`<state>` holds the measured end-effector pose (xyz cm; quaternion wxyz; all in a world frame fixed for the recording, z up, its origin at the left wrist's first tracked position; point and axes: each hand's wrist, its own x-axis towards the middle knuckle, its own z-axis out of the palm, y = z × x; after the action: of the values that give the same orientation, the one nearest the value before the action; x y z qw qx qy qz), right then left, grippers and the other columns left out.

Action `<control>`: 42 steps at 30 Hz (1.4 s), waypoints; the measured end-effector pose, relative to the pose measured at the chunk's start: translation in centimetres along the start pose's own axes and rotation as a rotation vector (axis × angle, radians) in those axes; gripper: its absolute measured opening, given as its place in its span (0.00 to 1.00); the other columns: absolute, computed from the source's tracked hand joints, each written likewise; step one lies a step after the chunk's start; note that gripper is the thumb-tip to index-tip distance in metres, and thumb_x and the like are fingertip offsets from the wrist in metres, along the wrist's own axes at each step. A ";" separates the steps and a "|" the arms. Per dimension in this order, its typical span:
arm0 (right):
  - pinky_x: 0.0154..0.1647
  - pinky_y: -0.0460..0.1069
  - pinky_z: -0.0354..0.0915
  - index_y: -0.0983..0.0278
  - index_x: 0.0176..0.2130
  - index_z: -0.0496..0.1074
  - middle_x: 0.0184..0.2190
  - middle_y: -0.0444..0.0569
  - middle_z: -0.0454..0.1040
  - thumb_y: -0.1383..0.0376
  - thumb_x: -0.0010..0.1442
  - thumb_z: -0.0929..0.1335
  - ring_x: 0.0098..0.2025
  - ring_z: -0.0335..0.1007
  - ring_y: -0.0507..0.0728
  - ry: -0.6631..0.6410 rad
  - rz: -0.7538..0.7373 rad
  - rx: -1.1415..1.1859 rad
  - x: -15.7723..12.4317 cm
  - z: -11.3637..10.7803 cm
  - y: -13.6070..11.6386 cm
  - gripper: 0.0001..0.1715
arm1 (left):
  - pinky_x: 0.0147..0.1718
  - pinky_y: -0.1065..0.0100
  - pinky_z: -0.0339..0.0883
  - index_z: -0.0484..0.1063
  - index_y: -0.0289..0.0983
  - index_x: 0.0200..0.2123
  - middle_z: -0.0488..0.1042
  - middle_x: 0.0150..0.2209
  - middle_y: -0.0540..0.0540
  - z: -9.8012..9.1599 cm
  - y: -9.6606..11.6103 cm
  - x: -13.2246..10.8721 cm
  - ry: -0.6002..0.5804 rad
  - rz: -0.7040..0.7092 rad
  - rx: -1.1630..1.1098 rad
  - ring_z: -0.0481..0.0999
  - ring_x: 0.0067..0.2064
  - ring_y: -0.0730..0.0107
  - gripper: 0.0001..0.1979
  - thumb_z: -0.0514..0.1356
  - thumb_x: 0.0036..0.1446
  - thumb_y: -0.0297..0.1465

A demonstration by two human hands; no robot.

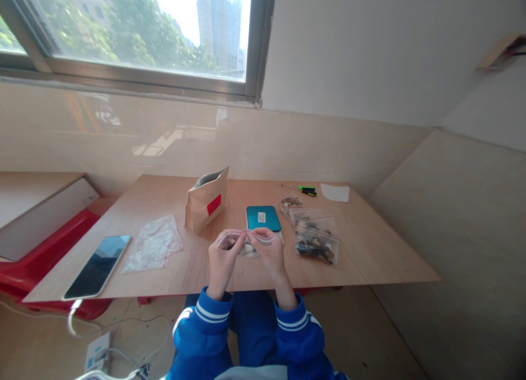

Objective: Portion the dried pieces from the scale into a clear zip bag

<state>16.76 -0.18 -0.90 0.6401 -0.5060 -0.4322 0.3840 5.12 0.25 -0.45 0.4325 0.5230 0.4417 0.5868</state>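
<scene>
Work in hand: the left hand [222,265] and right hand [272,257] hold up a small clear zip-top plastic bag [246,237] by its top edge, with brownish pieces showing at its left end.

Landmark: a flat teal rectangular case [263,218] with a white label, lying on a light wood worktop [370,248].

Grip: both hands closed, thumbs and fingers pinching the bag's top edge, the hands close together.

Bag's place: just in front of the teal case, overlapping its near edge from this angle.

Left of the case: a tan paper pouch with a red patch [206,200] stands just beside it; further left lie a crumpled clear plastic bag [153,244] and a black-screened smartphone [97,266].

Right of the case: overlapping clear bags of dark mixed pieces [316,243]; behind them, a small yellow-and-black-handled screwdriver [306,190] and a white paper sheet [335,193].

Room: bare wood lies right of the filled bags; the hands work near the worktop's front edge, and its rear edge meets the wall.
</scene>
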 end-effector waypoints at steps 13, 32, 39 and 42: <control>0.30 0.54 0.73 0.65 0.33 0.80 0.25 0.53 0.80 0.47 0.49 0.73 0.25 0.77 0.60 -0.134 0.121 -0.067 0.3 -9.5 0.5 0.24 | 0.41 0.58 0.72 0.81 0.39 0.39 0.82 0.36 0.42 -1.9 -0.2 0.6 -0.626 -0.159 -0.043 0.80 0.39 0.56 0.19 0.57 0.59 0.45; 0.60 0.71 0.49 0.81 0.63 0.56 0.64 0.77 0.50 0.54 0.65 0.55 0.66 0.46 0.77 0.674 -0.101 -1.334 -1.1 -15.5 10.5 0.39 | 0.49 0.61 0.63 0.75 0.39 0.43 0.75 0.45 0.44 -5.4 3.3 3.7 0.371 0.269 0.419 0.72 0.47 0.63 0.15 0.51 0.63 0.37; 0.62 0.72 0.43 0.83 0.63 0.53 0.65 0.76 0.50 0.57 0.64 0.56 0.67 0.43 0.77 0.512 0.147 -1.305 5.7 -16.2 8.7 0.39 | 0.56 0.56 0.59 0.74 0.36 0.45 0.75 0.49 0.40 -5.6 5.0 12.0 0.412 0.403 0.603 0.71 0.54 0.57 0.14 0.60 0.56 0.32; 0.61 0.75 0.43 0.79 0.64 0.54 0.66 0.74 0.50 0.55 0.64 0.58 0.69 0.39 0.76 0.510 0.036 -1.206 6.7 -14.8 7.0 0.38 | 0.58 0.54 0.59 0.73 0.35 0.47 0.74 0.53 0.37 -5.3 4.3 14.6 0.265 0.159 0.549 0.70 0.57 0.54 0.18 0.61 0.53 0.33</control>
<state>32.50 2.73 -8.36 0.3200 -0.8586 -0.3977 -0.0472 -1.47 13.03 6.77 0.1667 0.5723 0.5939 0.5404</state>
